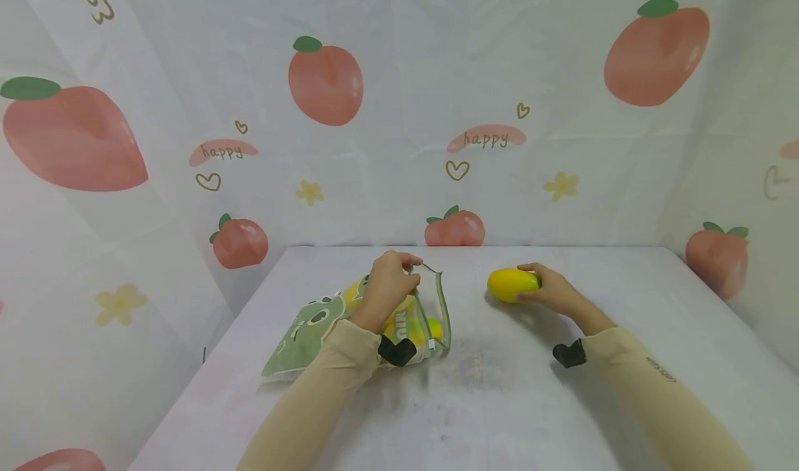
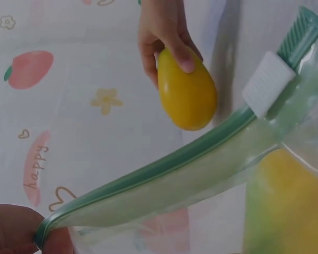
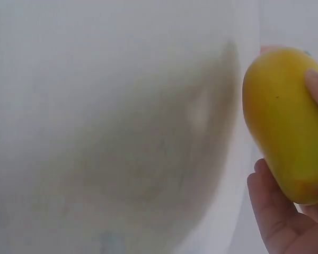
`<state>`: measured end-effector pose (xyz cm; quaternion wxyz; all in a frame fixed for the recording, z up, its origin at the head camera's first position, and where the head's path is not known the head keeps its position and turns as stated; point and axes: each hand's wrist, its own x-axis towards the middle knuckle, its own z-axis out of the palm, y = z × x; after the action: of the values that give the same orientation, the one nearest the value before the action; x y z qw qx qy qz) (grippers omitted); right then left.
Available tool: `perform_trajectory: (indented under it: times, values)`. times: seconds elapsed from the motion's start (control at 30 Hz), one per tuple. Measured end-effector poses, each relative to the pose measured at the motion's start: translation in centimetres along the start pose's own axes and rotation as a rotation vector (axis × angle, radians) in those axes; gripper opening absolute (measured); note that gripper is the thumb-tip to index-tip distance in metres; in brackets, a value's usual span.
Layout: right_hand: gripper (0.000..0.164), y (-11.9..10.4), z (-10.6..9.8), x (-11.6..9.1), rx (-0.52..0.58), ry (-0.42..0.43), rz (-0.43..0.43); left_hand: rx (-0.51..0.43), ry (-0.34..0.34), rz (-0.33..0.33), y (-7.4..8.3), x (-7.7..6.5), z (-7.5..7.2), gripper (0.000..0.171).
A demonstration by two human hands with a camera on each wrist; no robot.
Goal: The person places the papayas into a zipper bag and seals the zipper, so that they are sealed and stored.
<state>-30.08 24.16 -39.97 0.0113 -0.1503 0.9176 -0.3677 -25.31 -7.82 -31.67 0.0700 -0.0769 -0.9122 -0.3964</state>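
Observation:
My left hand (image 1: 388, 289) pinches the upper edge of a clear zip bag (image 1: 311, 332) printed with a green cartoon figure. The bag's mouth gapes toward the right; its green zip strip (image 2: 164, 159) carries a white slider (image 2: 268, 84). Inside, a yellow-green fruit (image 1: 435, 328) shows near the opening, and more yellow shows through the plastic. To the right of the bag, my right hand (image 1: 554, 290) grips a yellow mango (image 1: 507, 285) by one end, fingers and thumb on opposite sides. The right wrist view shows the mango (image 3: 281, 121) with a small green tip.
A pale table (image 1: 474, 415) lies under both hands, with a greyish smudge near its middle. White cloth (image 1: 387, 180) printed with peaches and flowers hangs behind and at the sides. Black straps sit on both wrists.

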Motion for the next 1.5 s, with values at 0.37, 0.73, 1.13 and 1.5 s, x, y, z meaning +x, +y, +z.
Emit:
perform_trajectory:
  times: [0.37, 0.73, 1.13, 1.5]
  values:
    - [0.069, -2.8, 1.0, -0.1, 0.033, -0.015, -0.047, 0.035, 0.02, 0.003, 0.2, 0.0, -0.1, 0.031]
    - [0.068, -5.4, 2.6, -1.0, 0.097, 0.007, -0.096, 0.017, 0.025, 0.012, 0.2, -0.1, -0.1, 0.032]
    - [0.065, -7.3, 5.4, -2.1, 0.185, -0.031, -0.123, 0.019, 0.02, 0.018, 0.1, -0.1, -0.2, 0.032]
    - [0.061, -9.2, 7.7, -2.3, 0.258, -0.059, -0.139, 0.033, 0.027, 0.021, 0.1, -0.1, -0.1, 0.031]
